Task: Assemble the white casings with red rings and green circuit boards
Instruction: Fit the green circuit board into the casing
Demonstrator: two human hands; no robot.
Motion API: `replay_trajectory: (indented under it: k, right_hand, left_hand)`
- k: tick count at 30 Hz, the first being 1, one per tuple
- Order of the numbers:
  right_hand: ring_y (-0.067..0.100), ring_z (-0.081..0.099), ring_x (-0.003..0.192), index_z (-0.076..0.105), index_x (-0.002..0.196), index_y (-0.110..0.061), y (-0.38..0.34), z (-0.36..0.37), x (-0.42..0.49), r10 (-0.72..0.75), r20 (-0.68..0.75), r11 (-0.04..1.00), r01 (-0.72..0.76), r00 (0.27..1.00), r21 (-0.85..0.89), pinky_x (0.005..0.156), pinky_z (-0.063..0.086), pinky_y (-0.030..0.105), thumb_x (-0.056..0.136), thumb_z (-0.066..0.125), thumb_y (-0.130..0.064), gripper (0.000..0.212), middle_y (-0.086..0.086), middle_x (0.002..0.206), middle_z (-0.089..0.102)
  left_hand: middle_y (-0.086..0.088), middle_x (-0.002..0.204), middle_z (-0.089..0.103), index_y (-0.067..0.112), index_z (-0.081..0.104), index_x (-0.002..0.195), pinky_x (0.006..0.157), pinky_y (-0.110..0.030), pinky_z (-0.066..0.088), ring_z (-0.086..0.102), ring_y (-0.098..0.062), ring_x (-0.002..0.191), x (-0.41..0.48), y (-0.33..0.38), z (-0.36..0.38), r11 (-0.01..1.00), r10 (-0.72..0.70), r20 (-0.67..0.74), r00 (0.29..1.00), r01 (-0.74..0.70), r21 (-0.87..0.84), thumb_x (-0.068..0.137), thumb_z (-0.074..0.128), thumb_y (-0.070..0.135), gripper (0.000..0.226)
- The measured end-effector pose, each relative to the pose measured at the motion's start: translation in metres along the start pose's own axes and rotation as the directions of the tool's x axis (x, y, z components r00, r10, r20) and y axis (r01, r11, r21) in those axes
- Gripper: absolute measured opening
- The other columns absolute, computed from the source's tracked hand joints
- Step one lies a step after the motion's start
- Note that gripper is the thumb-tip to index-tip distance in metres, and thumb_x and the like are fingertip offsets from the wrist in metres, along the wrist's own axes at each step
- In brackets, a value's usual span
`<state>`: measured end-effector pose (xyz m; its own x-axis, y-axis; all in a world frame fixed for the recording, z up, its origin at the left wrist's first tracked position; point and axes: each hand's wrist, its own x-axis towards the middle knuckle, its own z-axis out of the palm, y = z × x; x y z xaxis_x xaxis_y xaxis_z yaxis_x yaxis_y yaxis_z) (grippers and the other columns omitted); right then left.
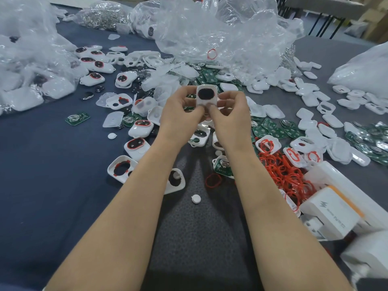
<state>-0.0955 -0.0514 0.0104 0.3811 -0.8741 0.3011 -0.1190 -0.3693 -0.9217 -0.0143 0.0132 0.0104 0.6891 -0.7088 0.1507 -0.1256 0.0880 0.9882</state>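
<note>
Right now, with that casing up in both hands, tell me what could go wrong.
1. The left hand and right hand pinch the white casing only by its lower end, above the clutter; a slip could drop it among loose parts.
2. The red rings lie tangled in a heap; pulling one may drag others out.
3. A small white disc lies between the forearms and could get swept away.

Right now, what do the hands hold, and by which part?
The left hand and the right hand pinch one white casing by its lower end.
</note>
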Motion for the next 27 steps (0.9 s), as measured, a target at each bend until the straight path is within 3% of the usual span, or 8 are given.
replay_trajectory:
  k: [3, 6, 11, 17, 20, 23, 25, 27]
  right_hand:
    - [0.010, 0.060, 0.081, 0.054, 0.098, -0.012, 0.000, -0.001, 0.003, 0.081, 0.051, 0.992, -0.086, 0.995, 0.089, 0.074, 0.052, 0.023, 0.085, 0.067, -0.009, 0.018, -0.003, 0.087, 0.061]
    - [0.011, 0.061, 0.078, 0.056, 0.098, -0.009, 0.000, -0.002, 0.004, 0.124, 0.075, 0.977, -0.135, 0.989, 0.164, 0.064, 0.049, 0.015, 0.085, 0.064, -0.004, 0.016, 0.003, 0.089, 0.064]
    - [0.009, 0.058, 0.072, 0.054, 0.094, -0.010, -0.001, -0.001, 0.004, 0.144, 0.089, 0.968, -0.159, 0.986, 0.193, 0.056, 0.043, 0.010, 0.086, 0.064, -0.003, 0.015, 0.003, 0.086, 0.062]
    - [0.006, 0.057, 0.068, 0.055, 0.096, -0.009, 0.001, 0.000, 0.004, 0.187, 0.075, 0.964, -0.198, 0.979, 0.180, 0.055, 0.043, 0.008, 0.086, 0.065, -0.007, 0.014, -0.001, 0.081, 0.061]
    - [0.011, 0.060, 0.071, 0.058, 0.095, -0.007, 0.000, -0.003, 0.005, 0.197, 0.104, 0.959, -0.213, 0.975, 0.189, 0.062, 0.048, 0.013, 0.086, 0.065, -0.006, 0.012, 0.004, 0.083, 0.064]
    - [0.015, 0.064, 0.073, 0.064, 0.090, -0.010, -0.002, -0.012, 0.007, 0.166, 0.225, 0.944, -0.221, 0.960, 0.244, 0.075, 0.055, 0.026, 0.087, 0.067, -0.009, 0.005, 0.007, 0.084, 0.067]
    - [0.009, 0.063, 0.068, 0.065, 0.086, -0.018, -0.003, -0.019, 0.009, 0.131, 0.169, 0.969, -0.163, 0.977, 0.186, 0.076, 0.057, 0.028, 0.088, 0.065, -0.011, 0.007, -0.001, 0.079, 0.067]
    - [0.007, 0.062, 0.071, 0.063, 0.084, -0.025, -0.001, -0.027, 0.013, 0.088, 0.037, 0.996, -0.089, 0.995, 0.012, 0.075, 0.056, 0.029, 0.088, 0.061, -0.012, 0.014, -0.007, 0.079, 0.066]
  left_hand:
    - [-0.007, 0.089, 0.070, 0.022, 0.060, 0.105, 0.082, -0.036, 0.059, 0.070, -0.012, 0.071, 0.001, -0.002, -0.001, 1.000, 0.011, 0.008, 1.000, -0.011, -0.003, 0.088, 0.060, 0.003, 0.025]
    - [-0.007, 0.088, 0.070, 0.024, 0.060, 0.103, 0.079, -0.033, 0.059, 0.071, -0.011, 0.072, 0.002, -0.003, 0.000, 1.000, 0.016, 0.010, 1.000, -0.017, 0.007, 0.090, 0.060, 0.005, 0.023]
    - [-0.012, 0.091, 0.071, 0.030, 0.061, 0.097, 0.085, -0.046, 0.057, 0.070, -0.026, 0.088, 0.003, -0.004, -0.001, 0.997, 0.025, 0.002, 1.000, -0.025, 0.073, 0.090, 0.060, 0.009, 0.022]
    - [-0.010, 0.093, 0.071, 0.022, 0.063, 0.106, 0.086, -0.046, 0.056, 0.070, -0.026, 0.087, 0.002, -0.004, 0.001, 0.996, 0.031, -0.004, 1.000, -0.031, 0.081, 0.090, 0.062, 0.012, 0.019]
    - [-0.011, 0.091, 0.072, 0.021, 0.059, 0.102, 0.079, -0.033, 0.059, 0.071, -0.019, 0.082, 0.001, -0.001, -0.001, 1.000, 0.002, 0.030, 1.000, -0.001, -0.007, 0.091, 0.062, 0.009, 0.016]
    - [-0.007, 0.086, 0.071, 0.014, 0.056, 0.105, 0.066, -0.018, 0.056, 0.070, -0.010, 0.073, 0.004, 0.000, -0.006, 0.994, -0.048, -0.015, 0.999, 0.046, -0.101, 0.092, 0.058, 0.001, 0.019]
    - [-0.004, 0.085, 0.069, 0.013, 0.054, 0.105, 0.067, -0.019, 0.056, 0.070, -0.011, 0.075, 0.008, 0.001, -0.014, 0.986, -0.090, -0.101, 0.991, 0.074, -0.152, 0.091, 0.057, -0.001, 0.020]
    - [-0.002, 0.087, 0.067, 0.014, 0.053, 0.102, 0.066, -0.019, 0.056, 0.069, -0.012, 0.076, 0.011, 0.002, -0.022, 0.971, -0.131, -0.195, 0.972, 0.086, -0.224, 0.091, 0.058, -0.002, 0.020]
